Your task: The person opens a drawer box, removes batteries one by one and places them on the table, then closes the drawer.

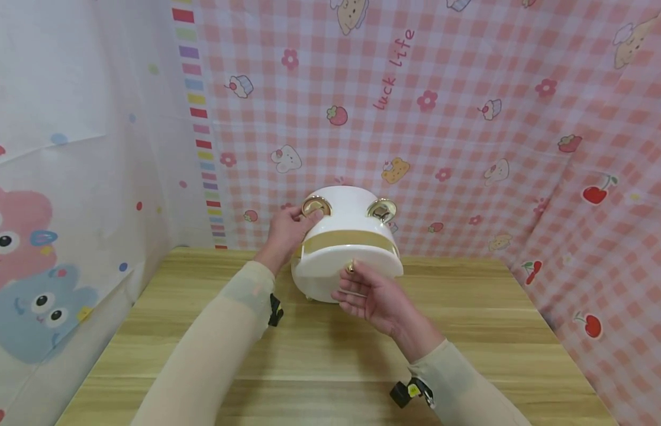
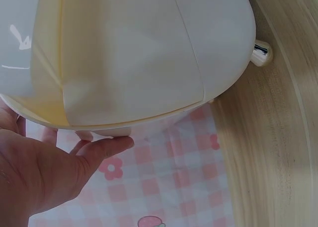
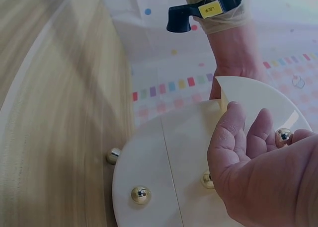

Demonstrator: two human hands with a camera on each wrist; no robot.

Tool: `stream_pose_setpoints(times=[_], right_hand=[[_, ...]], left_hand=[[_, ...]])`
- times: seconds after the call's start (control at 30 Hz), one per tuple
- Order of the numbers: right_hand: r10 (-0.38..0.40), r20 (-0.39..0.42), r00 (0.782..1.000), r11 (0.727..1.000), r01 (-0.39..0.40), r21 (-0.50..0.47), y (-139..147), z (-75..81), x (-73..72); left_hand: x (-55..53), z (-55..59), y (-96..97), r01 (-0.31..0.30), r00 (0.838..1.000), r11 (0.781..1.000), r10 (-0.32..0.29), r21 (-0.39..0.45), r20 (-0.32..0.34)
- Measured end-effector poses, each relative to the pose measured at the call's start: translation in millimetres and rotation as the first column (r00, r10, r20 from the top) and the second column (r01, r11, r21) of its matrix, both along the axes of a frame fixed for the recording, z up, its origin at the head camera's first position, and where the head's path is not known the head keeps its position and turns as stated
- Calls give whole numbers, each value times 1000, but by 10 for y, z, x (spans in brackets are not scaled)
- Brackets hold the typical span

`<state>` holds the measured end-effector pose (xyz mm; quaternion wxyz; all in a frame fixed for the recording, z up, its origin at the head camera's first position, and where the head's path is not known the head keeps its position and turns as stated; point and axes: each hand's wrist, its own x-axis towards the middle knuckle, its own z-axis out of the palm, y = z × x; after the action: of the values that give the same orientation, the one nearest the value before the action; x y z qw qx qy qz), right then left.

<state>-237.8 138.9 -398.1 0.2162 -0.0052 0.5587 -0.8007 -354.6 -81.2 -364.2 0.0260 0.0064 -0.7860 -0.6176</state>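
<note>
Pale sleeves (image 1: pixel 202 349) run up from the bottom of the head view to two hands at its centre. Between them, a white box (image 1: pixel 348 207) stands on the wood-grain table (image 1: pixel 468 349), its upper front panel (image 1: pixel 330 266) tipped outward. The left hand (image 1: pixel 287 234), at the box's upper left, has its thumb and fingers closed about a gold ring (image 1: pixel 316 205). The right hand (image 1: pixel 373 299), below centre, pinches the panel's gold knob (image 1: pixel 351 268), other fingers loosely curled.

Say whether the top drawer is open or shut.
Open: the drawer juts out from the box, a gold gap showing above its front; the right hand holds its knob.
</note>
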Motion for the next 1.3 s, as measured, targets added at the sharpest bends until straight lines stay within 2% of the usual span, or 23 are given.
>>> stream_pose_setpoints(times=[0.43,1.1,1.3], right_hand=[[24,1,1000,999,-24,-26,0,-3,67],[75,-17,997,997,-76,-28,8,-21,189],[55,-11,998,998,-55,-10,6,-24,223]], left_hand=[[7,6,15,-2,1000,1000,2,29,3],[-13,-16,1,10,1000,1000,-9,14,-23],[-23,-19,-2,11,1000,1000,-11,21,-13]])
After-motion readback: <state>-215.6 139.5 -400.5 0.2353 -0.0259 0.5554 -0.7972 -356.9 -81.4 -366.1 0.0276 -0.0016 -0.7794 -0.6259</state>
